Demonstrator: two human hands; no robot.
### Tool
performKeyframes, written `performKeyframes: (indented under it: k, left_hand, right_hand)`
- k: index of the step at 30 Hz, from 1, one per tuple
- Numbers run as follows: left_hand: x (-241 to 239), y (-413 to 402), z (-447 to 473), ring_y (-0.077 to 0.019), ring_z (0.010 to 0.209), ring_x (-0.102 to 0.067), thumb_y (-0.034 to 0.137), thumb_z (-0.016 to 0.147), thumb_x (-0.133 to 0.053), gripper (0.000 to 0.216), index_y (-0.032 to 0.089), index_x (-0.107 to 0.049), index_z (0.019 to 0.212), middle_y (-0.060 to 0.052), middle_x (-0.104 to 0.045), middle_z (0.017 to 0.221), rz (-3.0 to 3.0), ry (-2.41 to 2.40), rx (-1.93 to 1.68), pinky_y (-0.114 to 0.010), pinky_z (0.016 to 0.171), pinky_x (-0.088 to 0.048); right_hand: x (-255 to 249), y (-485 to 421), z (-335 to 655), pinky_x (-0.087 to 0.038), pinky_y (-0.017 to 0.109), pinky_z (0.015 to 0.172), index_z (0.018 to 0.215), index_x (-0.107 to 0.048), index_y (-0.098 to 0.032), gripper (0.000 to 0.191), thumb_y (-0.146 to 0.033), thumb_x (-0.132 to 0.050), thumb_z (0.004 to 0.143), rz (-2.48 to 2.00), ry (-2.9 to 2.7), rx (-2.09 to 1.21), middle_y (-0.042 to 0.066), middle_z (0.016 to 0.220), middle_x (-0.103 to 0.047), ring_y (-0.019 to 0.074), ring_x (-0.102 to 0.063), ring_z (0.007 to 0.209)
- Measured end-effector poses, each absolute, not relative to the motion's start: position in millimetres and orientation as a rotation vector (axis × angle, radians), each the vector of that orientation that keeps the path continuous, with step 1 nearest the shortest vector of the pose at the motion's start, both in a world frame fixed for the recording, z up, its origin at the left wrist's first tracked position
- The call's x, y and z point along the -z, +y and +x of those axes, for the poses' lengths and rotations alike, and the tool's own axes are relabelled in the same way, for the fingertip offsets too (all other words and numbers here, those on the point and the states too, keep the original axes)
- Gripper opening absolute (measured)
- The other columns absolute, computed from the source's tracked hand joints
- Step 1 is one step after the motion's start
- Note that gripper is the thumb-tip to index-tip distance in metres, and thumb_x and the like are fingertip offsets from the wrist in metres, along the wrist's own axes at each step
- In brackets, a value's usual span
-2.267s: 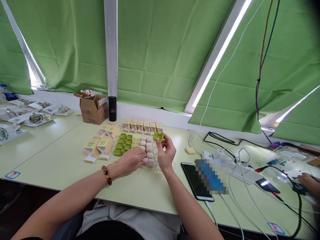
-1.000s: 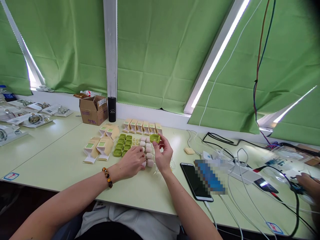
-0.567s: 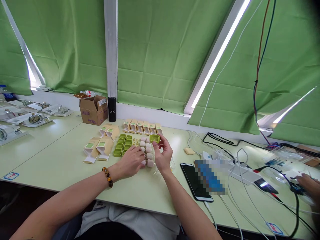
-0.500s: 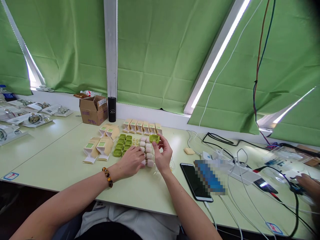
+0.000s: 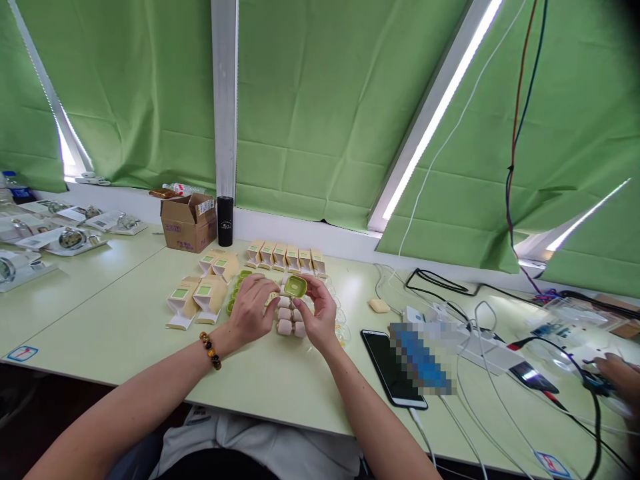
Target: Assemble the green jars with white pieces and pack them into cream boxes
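The left hand (image 5: 253,303) is seen with its fingers curled loosely, and its fingertips are brought up against the left edge of the small green tray (image 5: 295,287); a beaded bracelet (image 5: 210,341) is worn on that wrist. The tray is pinched on its right side by the thumb and forefinger of the right hand (image 5: 316,315), whose grip is closed on the rim while the other fingers are left slightly spread. The tray is a shallow, rounded-square piece of olive green, tilted so that its hollow is shown to the camera, and it is held just above the bench (image 5: 125,320), over the rows of pale cylindrical pieces (image 5: 286,323). Both forearms are stretched forward from the near edge and are angled inward so that the hands meet at the tray.

To the left of the hands, folded tan cartons (image 5: 195,298) are laid out, and a further row of cartons (image 5: 285,257) is stood on the far side. More green trays (image 5: 235,292) are partly hidden behind the left hand. To the right, a black phone (image 5: 393,363) is laid flat near tangled white cables (image 5: 470,333). At the far right edge another person's hand (image 5: 617,373) is seen.
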State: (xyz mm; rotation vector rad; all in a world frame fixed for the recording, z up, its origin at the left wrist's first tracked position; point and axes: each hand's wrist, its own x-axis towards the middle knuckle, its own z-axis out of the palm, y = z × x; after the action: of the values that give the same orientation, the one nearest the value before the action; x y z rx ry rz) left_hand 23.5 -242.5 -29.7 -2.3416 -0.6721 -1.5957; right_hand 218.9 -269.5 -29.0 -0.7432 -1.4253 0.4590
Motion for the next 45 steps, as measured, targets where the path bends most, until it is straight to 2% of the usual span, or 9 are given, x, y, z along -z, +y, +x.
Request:
performKeyframes:
  k: [7,13,20,24,31,34,38,40,45]
  left_hand:
    - [25.6,-242.9,18.1,-0.0282,0.126,-0.066,0.013,0.099,-0.070,0.030,0.027,-0.069,0.125,-0.010,-0.077,0.132,-2.261,-0.501,1.623,-0.050,0.107,-0.057]
    - [25.7,-237.5,21.0,-0.0252,0.107,-0.075,0.027,0.103,-0.072,0.016,0.026,-0.074,0.120,-0.009,-0.082,0.116,-2.241,-0.590,1.723,-0.046,0.095,-0.058]
    - [30.9,-233.8,22.7,-0.0215,0.087,-0.074,0.040,0.101,-0.077,0.019,0.022,-0.074,0.106,-0.005,-0.079,0.093,-2.257,-0.818,1.983,-0.037,0.081,-0.058]
    - [40.5,-231.6,26.2,-0.0190,0.078,-0.071,0.047,0.101,-0.074,0.026,0.022,-0.073,0.095,-0.003,-0.076,0.083,-2.355,-0.967,2.005,-0.032,0.072,-0.055]
    - [43.8,-232.6,29.2,-0.0152,0.060,-0.054,0.036,0.110,-0.058,0.044,0.022,-0.059,0.069,0.001,-0.061,0.062,-2.521,-0.864,1.668,-0.034,0.069,-0.046]
    - [37.2,-237.2,28.5,-0.0200,0.077,-0.063,0.035,0.107,-0.063,0.031,0.022,-0.064,0.079,-0.003,-0.068,0.075,-2.474,-0.876,1.728,-0.037,0.076,-0.051]
    - [26.7,-241.0,27.4,-0.0287,0.112,-0.063,0.029,0.102,-0.069,0.016,0.020,-0.070,0.116,-0.010,-0.077,0.106,-2.350,-0.818,1.884,-0.046,0.095,-0.057]
    - [24.2,-240.6,27.4,-0.0282,0.113,-0.063,0.022,0.103,-0.067,0.022,0.022,-0.070,0.125,-0.009,-0.078,0.110,-2.356,-0.741,1.868,-0.049,0.099,-0.056]
    - [27.1,-236.0,28.7,-0.0243,0.100,-0.066,0.016,0.103,-0.067,0.013,0.022,-0.074,0.112,-0.006,-0.078,0.096,-2.395,-0.637,1.880,-0.043,0.092,-0.058]
  right_hand:
    - [33.5,-272.8,213.8,-0.064,0.045,0.095,0.138,-0.067,-0.029,0.045,-0.044,-0.079,0.098,-0.757,-1.494,-0.589,0.011,0.126,-0.078,0.0273,-0.076,0.110]
    - [37.3,-277.9,211.6,-0.062,0.045,0.089,0.151,-0.050,-0.031,0.054,-0.050,-0.069,0.104,-0.724,-1.537,-0.676,0.007,0.108,-0.082,0.0249,-0.076,0.094]
    - [44.0,-276.2,203.2,-0.061,0.039,0.080,0.145,-0.058,-0.031,0.059,-0.030,-0.082,0.091,-0.814,-1.594,-0.397,0.006,0.116,-0.075,0.0217,-0.069,0.091]
    - [45.1,-274.7,200.8,-0.061,0.039,0.079,0.136,-0.063,-0.028,0.047,-0.029,-0.079,0.092,-0.865,-1.544,-0.316,0.006,0.112,-0.072,0.0200,-0.066,0.085]
    - [36.6,-279.0,204.3,-0.064,0.045,0.094,0.128,-0.070,-0.027,0.037,-0.032,-0.078,0.093,-0.866,-1.528,-0.228,0.012,0.129,-0.064,0.0290,-0.066,0.120]
    - [38.5,-278.1,204.0,-0.062,0.049,0.106,0.133,-0.067,-0.027,0.039,-0.030,-0.076,0.095,-0.813,-1.528,-0.368,0.013,0.137,-0.069,0.0298,-0.068,0.129]
    - [42.7,-275.5,205.2,-0.061,0.050,0.110,0.134,-0.068,-0.027,0.040,-0.028,-0.076,0.095,-0.810,-1.526,-0.394,0.011,0.133,-0.074,0.0289,-0.073,0.123]
    - [43.3,-274.6,206.9,-0.063,0.049,0.106,0.134,-0.069,-0.028,0.040,-0.028,-0.075,0.094,-0.819,-1.532,-0.349,0.010,0.132,-0.074,0.0288,-0.072,0.122]
    - [42.7,-273.3,209.9,-0.064,0.047,0.103,0.137,-0.068,-0.028,0.042,-0.027,-0.073,0.095,-0.804,-1.569,-0.307,0.011,0.134,-0.071,0.0280,-0.072,0.122]
